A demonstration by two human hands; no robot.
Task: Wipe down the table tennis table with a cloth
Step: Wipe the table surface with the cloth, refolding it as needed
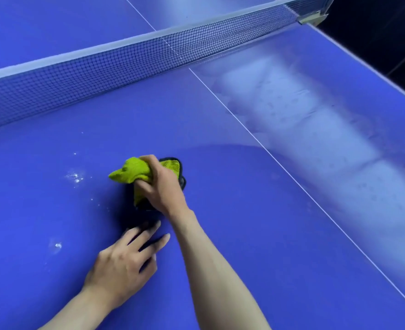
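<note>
The blue worktop (256,234) was only partly wiped, judging by the dusty haze right of the centre line (292,175) and white specks (75,176) left of the cloth. The right hand (163,186) bunched the yellow-green cloth (132,172) against mid-table, grip curled round it; the left hand (123,260) rested flat, fingers spread.

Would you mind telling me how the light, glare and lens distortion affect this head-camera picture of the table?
In the head view, a broad pale glare band washes out the table right of the white centre line; a dark shadow lies under the green cloth that the right hand grips; the net bows from wide-angle distortion; the left hand is sharp.
</note>
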